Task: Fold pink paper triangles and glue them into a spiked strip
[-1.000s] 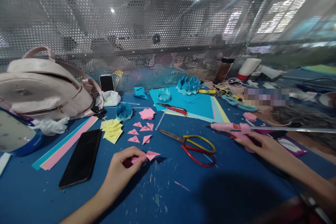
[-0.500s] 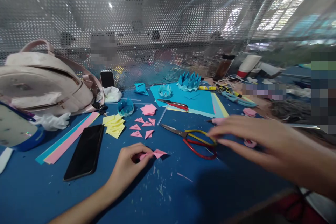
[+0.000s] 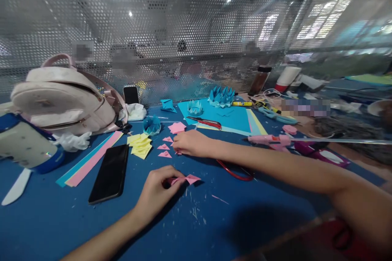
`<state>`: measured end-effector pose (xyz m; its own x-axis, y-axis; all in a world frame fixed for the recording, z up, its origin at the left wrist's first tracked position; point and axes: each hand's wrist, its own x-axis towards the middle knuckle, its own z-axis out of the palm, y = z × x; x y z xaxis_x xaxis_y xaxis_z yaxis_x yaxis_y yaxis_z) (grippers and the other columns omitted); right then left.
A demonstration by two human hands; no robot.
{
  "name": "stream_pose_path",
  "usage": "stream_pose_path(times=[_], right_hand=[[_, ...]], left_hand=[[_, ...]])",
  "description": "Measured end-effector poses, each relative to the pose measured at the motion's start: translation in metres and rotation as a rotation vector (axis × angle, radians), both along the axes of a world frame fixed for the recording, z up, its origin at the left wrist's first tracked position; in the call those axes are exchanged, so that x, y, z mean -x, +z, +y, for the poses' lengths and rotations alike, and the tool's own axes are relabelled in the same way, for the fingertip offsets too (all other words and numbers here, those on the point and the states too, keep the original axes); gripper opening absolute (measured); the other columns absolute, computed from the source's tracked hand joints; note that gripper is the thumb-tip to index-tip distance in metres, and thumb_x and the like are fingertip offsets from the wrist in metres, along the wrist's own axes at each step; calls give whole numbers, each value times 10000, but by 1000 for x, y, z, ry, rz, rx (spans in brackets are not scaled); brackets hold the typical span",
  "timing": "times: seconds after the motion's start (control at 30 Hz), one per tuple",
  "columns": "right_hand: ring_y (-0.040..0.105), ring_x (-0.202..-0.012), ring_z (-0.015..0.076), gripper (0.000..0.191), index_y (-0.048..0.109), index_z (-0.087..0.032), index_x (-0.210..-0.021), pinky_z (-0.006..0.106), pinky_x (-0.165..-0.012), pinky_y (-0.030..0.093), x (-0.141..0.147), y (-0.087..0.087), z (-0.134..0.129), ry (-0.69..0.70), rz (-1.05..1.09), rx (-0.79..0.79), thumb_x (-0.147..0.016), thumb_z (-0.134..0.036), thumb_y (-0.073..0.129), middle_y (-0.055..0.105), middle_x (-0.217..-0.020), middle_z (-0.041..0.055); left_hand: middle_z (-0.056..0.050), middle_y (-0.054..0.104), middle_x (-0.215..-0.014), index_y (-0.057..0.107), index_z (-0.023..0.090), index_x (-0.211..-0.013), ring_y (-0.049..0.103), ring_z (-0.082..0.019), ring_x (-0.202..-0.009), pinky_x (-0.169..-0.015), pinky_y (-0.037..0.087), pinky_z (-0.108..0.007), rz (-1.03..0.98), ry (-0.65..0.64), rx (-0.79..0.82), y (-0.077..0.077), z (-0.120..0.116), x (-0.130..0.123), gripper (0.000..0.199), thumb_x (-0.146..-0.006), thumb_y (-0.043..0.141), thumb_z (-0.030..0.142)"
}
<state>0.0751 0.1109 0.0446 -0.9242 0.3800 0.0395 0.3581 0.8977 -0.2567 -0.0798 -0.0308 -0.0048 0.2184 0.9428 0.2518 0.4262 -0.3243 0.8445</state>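
A pink folded-paper piece [image 3: 193,179] is pinched by the left hand [image 3: 161,183], thumb against fingers, near the blue tabletop [image 3: 147,234]. The right arm [image 3: 272,165] is stretched inward; the right hand [image 3: 192,143] is held low, fingers bent, beside small pink paper triangles [image 3: 164,154]. Whether one is gripped cannot be told.

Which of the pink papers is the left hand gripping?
The folded pink paper with its point sticking out of the left hand; the small pink triangles and pink stack lie farther back.
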Motion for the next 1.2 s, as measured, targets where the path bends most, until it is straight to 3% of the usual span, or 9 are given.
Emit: stream_pose_path(times=[0.17,0.3,0.43,0.73,0.87,0.97,1.2], right_hand=[[615,-762,134,130,620,-153,-902,232,-659,430,-21,5,1,-96,144,242,-799,-85,580,678,-847,27],[673,-697,124,146,535,-148,-973,227,-621,505,-44,-3,-3,-184,193,466,-835,-134,489,706,-833,42],[692,-697,136,153,547,-139,-960,241,-617,530,-62,-12,-5,-248,173,578,-853,-160,438,725,-855,78],[634,-685,138,246,703,-148,-857,223,-598,421,-59,0,0,-273,47,478,-793,-87,473,726,-815,49],[567,-584,120,264,710,-144,-766,233,-556,367,-52,5,-1,-268,30,433,-886,-225,488,700,-719,41],[567,-617,125,202,729,-146,-803,232,-565,352,-50,4,-1,-270,49,410,-849,-303,610,701,-720,36],[578,-571,106,143,724,-140,-799,215,-554,405,-50,0,4,-255,95,541,-833,-236,624,712,-705,31]], left_hand=[[-35,719,-778,747,182,-800,586,-144,-659,-584,384,-221,-28,13,35,0,1,0,165,-877,613,241],[-34,707,-750,747,182,-789,564,-142,-632,-567,363,-228,-18,28,54,0,3,-1,191,-883,608,275],[-39,715,-778,750,184,-793,597,-151,-677,-594,387,-224,-43,15,86,-2,4,-2,191,-880,607,276],[-41,706,-774,752,187,-791,587,-149,-667,-587,391,-222,-36,26,87,-6,7,-2,206,-887,608,299],[-44,700,-772,748,182,-789,574,-147,-661,-585,383,-225,-29,30,97,-4,6,-3,220,-892,599,307],[-45,696,-766,745,180,-787,570,-149,-658,-580,381,-229,-29,30,108,-3,6,-3,222,-890,598,310],[-37,693,-756,742,186,-777,557,-143,-643,-573,368,-230,-22,30,98,-5,7,-2,218,-887,599,309]])
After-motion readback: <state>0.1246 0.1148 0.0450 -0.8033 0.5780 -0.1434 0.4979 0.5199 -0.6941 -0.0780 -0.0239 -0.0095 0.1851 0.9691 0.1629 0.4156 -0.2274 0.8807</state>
